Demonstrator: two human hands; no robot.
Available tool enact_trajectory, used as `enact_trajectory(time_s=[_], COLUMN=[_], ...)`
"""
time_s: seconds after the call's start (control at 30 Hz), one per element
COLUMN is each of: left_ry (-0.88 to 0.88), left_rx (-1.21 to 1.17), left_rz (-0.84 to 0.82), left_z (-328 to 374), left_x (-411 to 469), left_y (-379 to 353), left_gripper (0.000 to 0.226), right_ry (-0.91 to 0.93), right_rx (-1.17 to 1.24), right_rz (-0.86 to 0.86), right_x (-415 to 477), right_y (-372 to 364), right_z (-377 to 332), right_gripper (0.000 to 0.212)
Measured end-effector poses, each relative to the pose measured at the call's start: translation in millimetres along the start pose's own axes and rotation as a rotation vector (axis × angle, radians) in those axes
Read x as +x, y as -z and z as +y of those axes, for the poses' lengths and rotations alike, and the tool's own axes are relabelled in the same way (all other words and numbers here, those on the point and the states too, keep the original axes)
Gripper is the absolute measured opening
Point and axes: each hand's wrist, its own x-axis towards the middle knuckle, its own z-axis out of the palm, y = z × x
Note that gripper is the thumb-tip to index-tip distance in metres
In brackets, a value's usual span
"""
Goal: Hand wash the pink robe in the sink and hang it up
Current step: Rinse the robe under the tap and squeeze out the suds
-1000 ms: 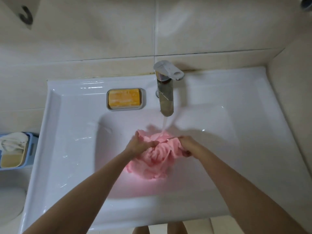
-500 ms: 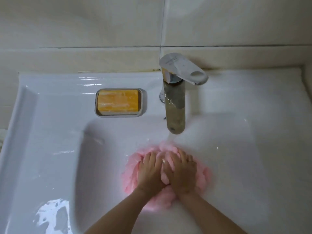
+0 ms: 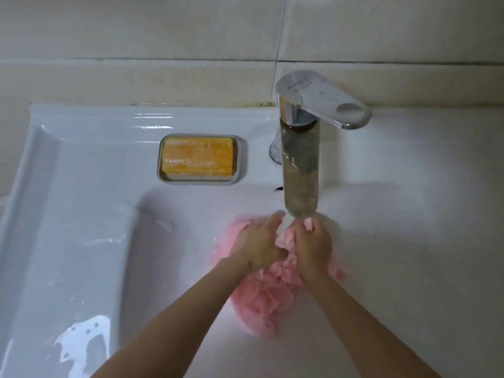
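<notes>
Gripping robe (image 3: 261, 298), left hand (image 3: 259, 244), right hand (image 3: 313, 249); sink (image 3: 81, 214) centre

Dim, even indoor light and a soft, slightly hazy picture.

White glare patches sit on the wet left rim of the sink (image 3: 81, 342), thin streaks shine along its back ledge, and the chrome handle of the faucet (image 3: 321, 102) gleams. The faucet throws a faint, soft-edged shadow to its right across the basin. Contrast is low throughout. The left hand (image 3: 259, 244), right hand (image 3: 313, 248) and pink robe (image 3: 261, 301) are smeared, with no fine detail. The sink's edges lean and bow toward the frame borders.
</notes>
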Motion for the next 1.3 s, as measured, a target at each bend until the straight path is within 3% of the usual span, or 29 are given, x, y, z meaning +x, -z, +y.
enact_trajectory(time_s=[0.03, 0.1, 0.17, 0.2, 0.23, 0.3, 0.4, 0.5, 0.67, 0.73, 0.8, 0.83, 0.93, 1.03, 1.13, 1.2, 1.27, 1.3], left_ry=[-0.028, -0.057, 0.002, 0.077, 0.165, 0.279, 0.276, 0.136, 0.039, 0.024, 0.105, 0.141, 0.259, 0.418, 0.295, 0.361, 0.435, 0.425], left_rx=[-0.097, -0.398, -0.653, -0.572, -0.300, 0.082, 0.135, 0.227, 0.158, 0.175, 0.169, 0.148, -0.018, -0.392, -0.870, -1.142, -1.015, -0.737], left_rz=[-0.041, -0.160, -0.070, 0.118, 0.281, 0.351, 0.391, 0.458, 0.627, 0.639, 0.607, 0.579, 0.359, 0.308, 0.364, 0.404, 0.366, 0.298], left_z=[1, -3, -10, -16, -24, -32, -32, -41, -46, -46, -44, -42, -22, -2, 17, 14, 8, 6], left_x=[-9, -35, -58, -64, -68, -70, -70, -58, -18, -4, 8, 11, 9, 3, -19, -33, -47, -55], left_y=[7, 12, 11, 6, -5, -31, -69, -88, -87, -77, -67, -65, -47, -25, 1, 8, 6, 1], left_gripper=[0.059, 0.087, 0.086, 0.075, 0.066, 0.068, 0.052, 0.040, 0.014, 0.017, 0.022, 0.018, 0.035, 0.014, 0.016, 0.033, 0.040, 0.044], right_ry=[0.017, 0.116, 0.168, 0.190, 0.237, 0.376, 0.636, 0.721, 0.869, 0.847, 0.748, 0.630, 0.045, -0.236, -0.207, -0.105, -0.015, 0.061], right_rx=[0.122, 0.212, 0.129, 0.053, -0.061, -0.318, -0.538, -0.647, -0.625, -0.612, -0.593, -0.566, -0.434, -0.096, 0.383, 0.505, 0.336, 0.133], right_rz=[-0.017, -0.058, -0.192, -0.257, -0.296, -0.322, -0.226, -0.112, 0.170, 0.292, 0.311, 0.286, 0.062, -0.020, -0.146, -0.167, -0.163, -0.136], right_x=[-3, -13, -27, -36, -43, -53, -59, -50, -14, -7, -5, -6, -8, -2, -7, -20, -30, -34], right_y=[12, 39, 56, 58, 56, 43, 14, -5, -19, -22, -24, -26, -25, -9, 29, 51, 64, 66], right_z=[-3, -2, 9, 14, 17, 22, 38, 58, 58, 47, 29, 19, -9, -27, -43, -43, -31, -21], right_gripper=[0.007, 0.027, 0.025, 0.020, 0.031, 0.058, 0.047, 0.039, 0.034, 0.036, 0.029, 0.026, 0.025, 0.031, 0.032, 0.023, 0.010, 0.018])
